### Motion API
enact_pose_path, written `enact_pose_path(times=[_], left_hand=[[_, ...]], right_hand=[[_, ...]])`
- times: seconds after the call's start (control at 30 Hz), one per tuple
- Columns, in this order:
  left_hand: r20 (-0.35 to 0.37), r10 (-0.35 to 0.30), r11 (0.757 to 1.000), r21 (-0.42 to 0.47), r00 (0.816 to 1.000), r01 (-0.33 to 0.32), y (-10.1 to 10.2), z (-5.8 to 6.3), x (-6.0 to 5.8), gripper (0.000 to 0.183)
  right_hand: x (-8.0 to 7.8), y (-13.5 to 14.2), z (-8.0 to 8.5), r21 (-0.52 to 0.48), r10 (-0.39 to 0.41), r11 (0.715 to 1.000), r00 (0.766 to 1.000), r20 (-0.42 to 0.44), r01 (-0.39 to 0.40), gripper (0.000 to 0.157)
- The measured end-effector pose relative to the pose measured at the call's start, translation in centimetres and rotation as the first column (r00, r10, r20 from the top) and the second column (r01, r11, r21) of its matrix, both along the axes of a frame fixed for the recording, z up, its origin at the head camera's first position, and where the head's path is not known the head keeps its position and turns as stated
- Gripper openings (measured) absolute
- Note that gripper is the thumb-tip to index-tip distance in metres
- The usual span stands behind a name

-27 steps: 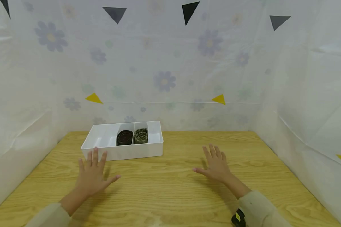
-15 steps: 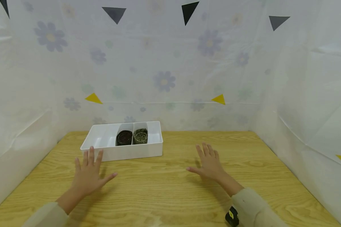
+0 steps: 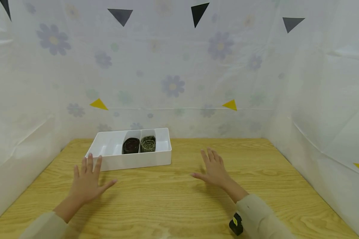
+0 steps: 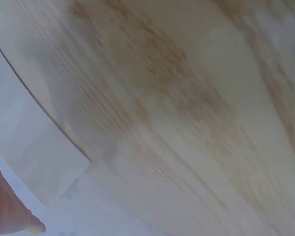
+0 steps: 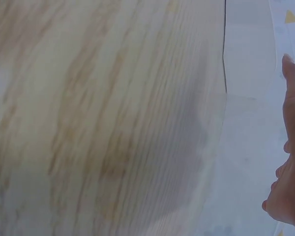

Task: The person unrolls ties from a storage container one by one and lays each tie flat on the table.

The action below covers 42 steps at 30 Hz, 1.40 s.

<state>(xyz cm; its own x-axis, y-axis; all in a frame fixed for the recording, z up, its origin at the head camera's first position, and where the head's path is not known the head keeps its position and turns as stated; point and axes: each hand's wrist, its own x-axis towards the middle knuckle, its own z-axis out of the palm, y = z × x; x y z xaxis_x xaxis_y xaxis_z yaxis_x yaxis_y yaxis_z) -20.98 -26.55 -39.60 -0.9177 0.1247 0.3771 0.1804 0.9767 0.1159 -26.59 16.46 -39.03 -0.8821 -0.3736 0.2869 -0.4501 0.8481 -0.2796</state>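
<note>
A white divided box (image 3: 137, 160) stands at the back left of the wooden table. Inside it, a dark brown roll (image 3: 131, 145) and a mottled green-black roll (image 3: 148, 143) sit in neighbouring compartments; both look like rolled-up cloth or belts, though the kind is unclear. My left hand (image 3: 86, 184), fingers straight and spread, hovers before the box's left end, its fingertips overlapping the box's front wall in the head view. To the right of the box, my right hand (image 3: 214, 171) is held over the table with straight fingers and the thumb pointing left. Neither hand holds anything.
The wooden table (image 3: 155, 202) fills the foreground. A floral white sheet (image 3: 173, 66) hangs behind it, with more sheeting on both sides. A small black device (image 3: 236, 224) is at the right sleeve's cuff.
Both hands have drifted left and the right one slightly up in the head view. The box and the rolls in it have stayed in place.
</note>
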Motion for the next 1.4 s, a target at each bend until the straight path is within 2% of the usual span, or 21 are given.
enact_pose_path(times=[0.23, 0.43, 0.63, 1.13, 1.27, 1.4], left_hand=[[0.005, -0.009, 1.0, -0.002, 1.0, 0.009, -0.7, 0.3, -0.3, 0.103], [-0.027, -0.012, 1.0, -0.011, 1.0, 0.012, -1.2, 0.4, -0.5, 0.103], [-0.055, -0.022, 1.0, -0.01, 0.998, 0.021, -1.7, 0.3, -0.8, 0.102], [-0.051, -0.076, 0.997, 0.02, 0.996, 0.077, -2.4, 0.1, -1.4, 0.099], [-0.057, -0.099, 0.995, 0.02, 0.994, 0.1, -2.5, 0.1, -1.5, 0.098], [-0.027, -0.118, 0.993, 0.026, 0.993, 0.118, -2.4, 0.2, -1.7, 0.098]], right_hand=[[-0.7, -0.8, -0.2, 0.015, 0.05, 0.999, 0.999, 0.011, -0.05, 0.101], [-1.1, -2.0, 0.1, 0.041, 0.096, 0.994, 0.995, 0.012, -0.097, 0.098], [-1.3, -3.4, 0.3, 0.071, 0.111, 0.991, 0.994, 0.013, -0.112, 0.095], [-1.7, -7.1, 0.7, 0.051, 0.145, 0.988, 0.988, 0.052, -0.148, 0.087], [-1.6, -7.8, 1.1, 0.049, 0.163, 0.985, 0.986, 0.033, -0.164, 0.086], [-1.6, -8.4, 1.3, 0.069, 0.173, 0.982, 0.985, 0.027, -0.174, 0.086]])
